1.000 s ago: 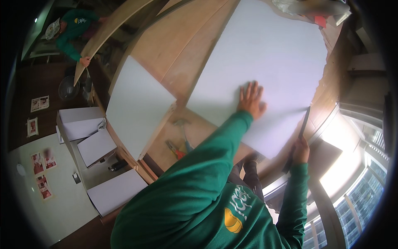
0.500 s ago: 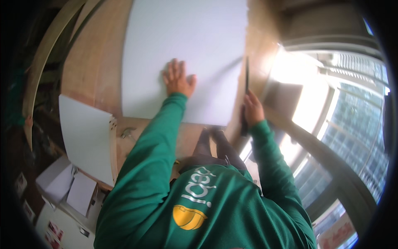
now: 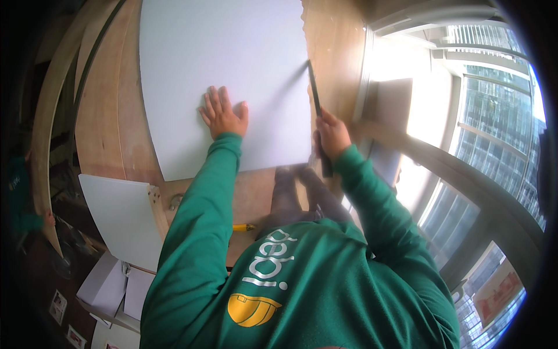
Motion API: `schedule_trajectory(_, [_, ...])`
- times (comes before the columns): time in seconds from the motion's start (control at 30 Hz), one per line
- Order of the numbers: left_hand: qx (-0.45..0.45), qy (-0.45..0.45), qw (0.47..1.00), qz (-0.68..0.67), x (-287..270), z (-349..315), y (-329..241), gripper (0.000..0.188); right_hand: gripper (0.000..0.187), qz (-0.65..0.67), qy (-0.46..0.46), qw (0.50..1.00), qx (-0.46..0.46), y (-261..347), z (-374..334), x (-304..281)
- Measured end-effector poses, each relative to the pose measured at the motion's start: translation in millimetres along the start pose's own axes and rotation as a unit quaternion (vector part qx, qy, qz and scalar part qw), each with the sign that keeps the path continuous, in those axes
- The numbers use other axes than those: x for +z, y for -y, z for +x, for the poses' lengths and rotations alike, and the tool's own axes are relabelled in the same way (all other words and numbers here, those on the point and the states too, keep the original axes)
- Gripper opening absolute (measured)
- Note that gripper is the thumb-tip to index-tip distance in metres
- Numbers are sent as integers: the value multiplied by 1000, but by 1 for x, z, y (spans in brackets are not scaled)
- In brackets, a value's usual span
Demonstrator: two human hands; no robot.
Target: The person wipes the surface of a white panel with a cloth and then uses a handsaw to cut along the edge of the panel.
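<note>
A large white board (image 3: 221,64) lies flat on a wooden worktable (image 3: 110,116). My left hand (image 3: 224,113) rests flat on the board's near half, fingers spread. My right hand (image 3: 332,135) grips a long dark strip (image 3: 314,93) that runs along the board's right edge. Both arms are in green sleeves. My torso and knees cover the table's near edge.
A smaller white panel (image 3: 119,218) hangs off the table's left corner. A yellow-handled tool (image 3: 243,227) lies near my left elbow. White boxes (image 3: 110,285) sit on the floor at lower left. Large windows (image 3: 494,104) fill the right side. A person in green (image 3: 20,198) stands at far left.
The view has swung round so the board now lies straight ahead. My left hand stays flat on the board and my right hand stays on the dark strip at the board's edge.
</note>
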State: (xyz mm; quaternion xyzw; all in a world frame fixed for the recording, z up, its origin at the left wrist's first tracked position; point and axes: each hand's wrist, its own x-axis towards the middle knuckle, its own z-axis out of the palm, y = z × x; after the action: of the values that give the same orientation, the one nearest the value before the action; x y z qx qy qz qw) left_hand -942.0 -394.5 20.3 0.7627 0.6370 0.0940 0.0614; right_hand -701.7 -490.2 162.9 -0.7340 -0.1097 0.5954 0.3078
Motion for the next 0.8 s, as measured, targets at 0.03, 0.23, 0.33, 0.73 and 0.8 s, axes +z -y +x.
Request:
schedule_trajectory(0.03, [0, 0, 1000, 1, 0, 0, 0, 73, 48, -2, 0, 1000, 1, 0, 1, 0])
schedule_trajectory(0.23, [3, -4, 1000, 3, 2, 0, -1, 72, 49, -26, 7, 999, 24, 9, 9, -2])
schedule_trajectory(0.33, [1, -5, 1000, 5, 3, 0, 0, 72, 48, -40, 11, 999, 22, 8, 13, -2])
schedule_trajectory(0.73, [-5, 9, 1000, -4, 3, 0, 0, 72, 47, -81, 3, 995, 59, 11, 34, 6])
schedule_trajectory(0.8, [-3, 6, 1000, 2, 5, 0, 2, 73, 47, -99, 4, 993, 62, 14, 35, 10])
